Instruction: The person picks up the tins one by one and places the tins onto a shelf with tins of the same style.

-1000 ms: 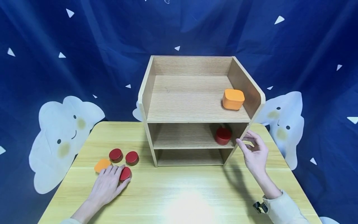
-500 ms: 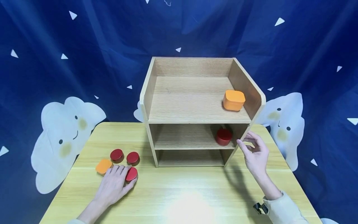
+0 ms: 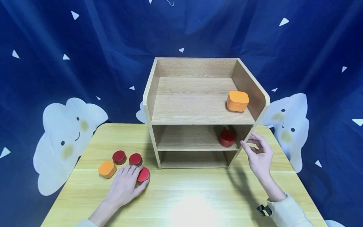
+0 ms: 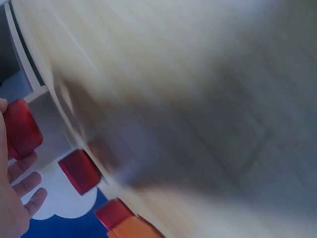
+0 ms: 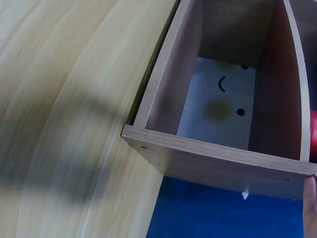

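My left hand (image 3: 124, 187) grips a round red box (image 3: 143, 174) between thumb and fingers, low over the table's left part. In the left wrist view that red box (image 4: 23, 128) sits against the fingers (image 4: 27, 184). My right hand (image 3: 260, 156) is at the right side panel of a wooden shelf (image 3: 187, 101), its fingers loosely bent and the thumb touching the panel's front edge. Only a fingertip (image 5: 310, 191) shows in the right wrist view, against the shelf edge. Two more round red boxes, a back one (image 3: 119, 157) and a nearer one (image 3: 135, 159), stand behind my left hand.
An orange box (image 3: 107, 169) with rounded corners lies left of my left hand. Another orange box (image 3: 237, 101) stands on the shelf's top board, at the right. Below it, a red box (image 3: 227, 138) stands in the middle compartment. A blue cloud-print curtain (image 3: 198, 28) hangs behind.
My left hand has moved right with the red box, away from the orange box, which is now fully visible. My right hand stays at the shelf's side.
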A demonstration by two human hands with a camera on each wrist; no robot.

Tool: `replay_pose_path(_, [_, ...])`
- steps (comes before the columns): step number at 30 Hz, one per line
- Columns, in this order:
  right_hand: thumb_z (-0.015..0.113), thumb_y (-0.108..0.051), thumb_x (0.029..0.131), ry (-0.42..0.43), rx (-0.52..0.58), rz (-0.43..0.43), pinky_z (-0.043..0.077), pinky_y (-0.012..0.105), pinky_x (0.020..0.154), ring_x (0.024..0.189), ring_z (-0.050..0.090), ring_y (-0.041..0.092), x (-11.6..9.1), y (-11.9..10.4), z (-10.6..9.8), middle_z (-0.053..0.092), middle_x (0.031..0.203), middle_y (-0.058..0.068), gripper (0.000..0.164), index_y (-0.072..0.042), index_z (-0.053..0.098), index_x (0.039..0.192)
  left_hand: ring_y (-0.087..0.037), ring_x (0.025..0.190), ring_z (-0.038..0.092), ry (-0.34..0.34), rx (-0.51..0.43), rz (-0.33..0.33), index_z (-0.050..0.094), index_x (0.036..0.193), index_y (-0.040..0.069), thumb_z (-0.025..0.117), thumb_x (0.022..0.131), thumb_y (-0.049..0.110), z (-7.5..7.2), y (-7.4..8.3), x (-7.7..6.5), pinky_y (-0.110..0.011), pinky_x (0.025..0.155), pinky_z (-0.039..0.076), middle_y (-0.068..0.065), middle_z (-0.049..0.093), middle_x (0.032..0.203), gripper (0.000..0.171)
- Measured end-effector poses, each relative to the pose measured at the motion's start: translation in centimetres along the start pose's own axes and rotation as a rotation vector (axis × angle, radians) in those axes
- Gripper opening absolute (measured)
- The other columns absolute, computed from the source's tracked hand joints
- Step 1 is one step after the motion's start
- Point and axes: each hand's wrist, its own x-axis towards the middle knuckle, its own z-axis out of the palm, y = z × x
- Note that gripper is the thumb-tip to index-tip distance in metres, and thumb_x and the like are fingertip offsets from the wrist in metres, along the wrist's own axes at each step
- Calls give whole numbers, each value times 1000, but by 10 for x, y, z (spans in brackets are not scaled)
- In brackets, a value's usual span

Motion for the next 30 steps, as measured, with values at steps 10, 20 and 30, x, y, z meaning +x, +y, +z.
replay_pose_path(10, [69, 28, 80, -1, 17, -6, 58, 11, 70, 88, 74, 4, 1, 1, 0, 76, 102, -3, 44, 13, 69, 120, -25, 99, 62, 28, -35, 43, 70, 124, 11, 74, 83, 52, 0, 19, 15, -40, 86, 53, -4, 71, 105, 58])
replay_pose_path(20, [68, 29, 79, -2, 6, -6, 57, 11, 68, 86, 75, 3, 0, -2, 0, 77, 100, -5, 44, 11, 70, 120, -25, 99, 63, 70, -75, 88, 69, 129, 11, 74, 83, 53, -5, 39, 28, -41, 89, 54, -4, 72, 106, 62])
replay_pose_path(30, [69, 29, 80, -12, 16, -9, 57, 11, 68, 86, 75, 4, 0, 0, 0, 76, 101, -3, 45, 11, 69, 121, -21, 98, 64, 173, -165, 168, 70, 128, 10, 73, 87, 52, -16, 72, 50, -37, 87, 53, -2, 72, 105, 59])
